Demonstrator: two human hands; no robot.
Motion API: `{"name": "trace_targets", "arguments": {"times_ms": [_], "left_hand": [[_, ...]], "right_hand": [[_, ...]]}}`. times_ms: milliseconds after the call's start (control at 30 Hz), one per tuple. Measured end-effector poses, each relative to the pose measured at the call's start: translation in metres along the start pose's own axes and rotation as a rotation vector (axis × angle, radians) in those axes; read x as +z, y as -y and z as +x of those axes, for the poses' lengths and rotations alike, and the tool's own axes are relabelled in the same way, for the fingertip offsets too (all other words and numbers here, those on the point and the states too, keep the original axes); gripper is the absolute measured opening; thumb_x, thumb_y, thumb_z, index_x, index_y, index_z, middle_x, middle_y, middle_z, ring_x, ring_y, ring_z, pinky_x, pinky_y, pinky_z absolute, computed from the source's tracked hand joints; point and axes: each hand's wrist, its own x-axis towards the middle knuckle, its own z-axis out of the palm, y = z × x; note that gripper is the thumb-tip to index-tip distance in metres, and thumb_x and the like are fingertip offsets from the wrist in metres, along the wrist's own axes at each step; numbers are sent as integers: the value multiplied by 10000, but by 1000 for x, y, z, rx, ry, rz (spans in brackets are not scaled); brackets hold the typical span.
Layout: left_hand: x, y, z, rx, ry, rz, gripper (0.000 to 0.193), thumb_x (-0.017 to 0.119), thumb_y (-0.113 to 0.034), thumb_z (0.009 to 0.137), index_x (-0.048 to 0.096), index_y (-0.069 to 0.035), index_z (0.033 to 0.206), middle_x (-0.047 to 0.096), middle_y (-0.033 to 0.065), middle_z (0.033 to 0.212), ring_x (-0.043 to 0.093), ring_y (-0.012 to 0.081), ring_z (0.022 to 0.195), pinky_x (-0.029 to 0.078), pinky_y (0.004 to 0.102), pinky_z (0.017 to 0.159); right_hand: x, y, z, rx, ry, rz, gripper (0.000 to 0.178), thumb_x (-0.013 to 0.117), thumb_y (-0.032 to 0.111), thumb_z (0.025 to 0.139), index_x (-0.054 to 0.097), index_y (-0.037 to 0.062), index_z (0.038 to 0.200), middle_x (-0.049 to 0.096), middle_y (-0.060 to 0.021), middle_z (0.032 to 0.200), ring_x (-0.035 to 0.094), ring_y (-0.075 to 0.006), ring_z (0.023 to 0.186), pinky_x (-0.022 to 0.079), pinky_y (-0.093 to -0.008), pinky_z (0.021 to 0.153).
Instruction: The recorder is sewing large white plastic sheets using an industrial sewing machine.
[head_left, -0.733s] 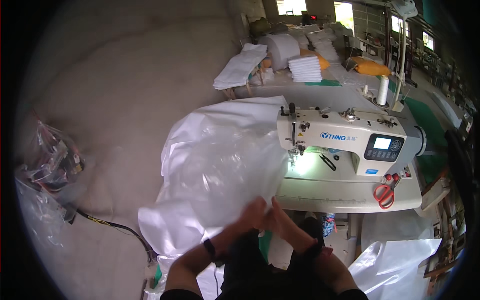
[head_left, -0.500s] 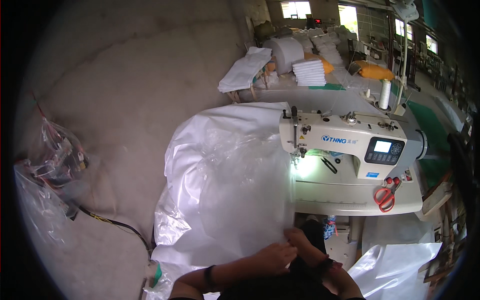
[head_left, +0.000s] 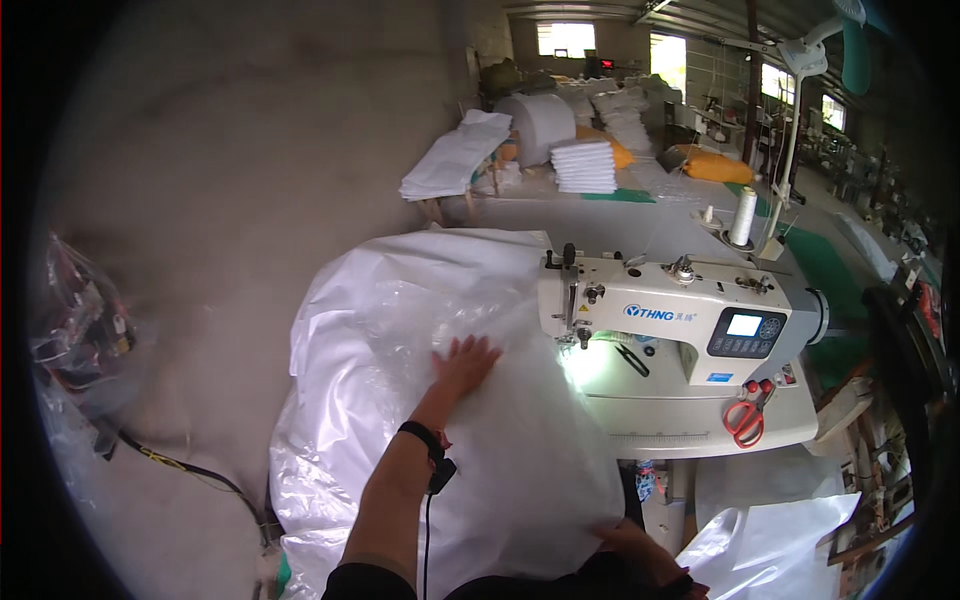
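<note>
White and clear plastic sheeting (head_left: 540, 470) covers the left part of the sewing table and drapes down toward me. My left hand (head_left: 466, 366) lies flat on it, fingers spread, left of the needle area. At the lower right edge of the sheeting, my right hand (head_left: 630, 545) grips its border, with the fingertips partly hidden. A white sewing machine (head_left: 660, 310) stands just right of the sheeting, its lamp lit at the needle. Black thread snips (head_left: 632, 360) and red-handled scissors (head_left: 744, 422) rest on the machine table.
A white thread cone (head_left: 742, 217) stands behind the machine. Folded white stacks (head_left: 583, 166), a large white roll (head_left: 537, 128) and an orange bundle (head_left: 717, 165) lie farther back. A black cable (head_left: 190, 468) crosses the floor at left. More white sheeting (head_left: 770, 545) hangs at lower right.
My left hand has left the lower edge and moved up and forward onto the sheeting, its fingers now spread. The sheeting's near part has spread toward my right hand, which stays low.
</note>
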Motion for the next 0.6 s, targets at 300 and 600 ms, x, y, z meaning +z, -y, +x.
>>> {"name": "trace_targets", "arguments": {"times_ms": [300, 600], "left_hand": [[2, 161, -36, -403, -149, -19, 745, 297, -717, 835, 244, -287, 1441, 170, 50, 1523, 107, 335, 1399, 200, 654, 1012], [-38, 177, -111, -343, -33, 11, 560, 461, -510, 885, 381, -263, 1381, 213, 98, 1502, 183, 329, 1382, 241, 664, 987]], "right_hand": [[109, 12, 56, 95, 690, -199, 562, 619, 230, 848, 425, 0, 1322, 533, -138, 1251, 521, -272, 1143, 403, -363, 982], [122, 20, 67, 189, 674, -492, 492, 572, 228, 890, 436, -1, 1303, 528, -143, 1247, 523, -267, 1133, 418, -375, 962]]}}
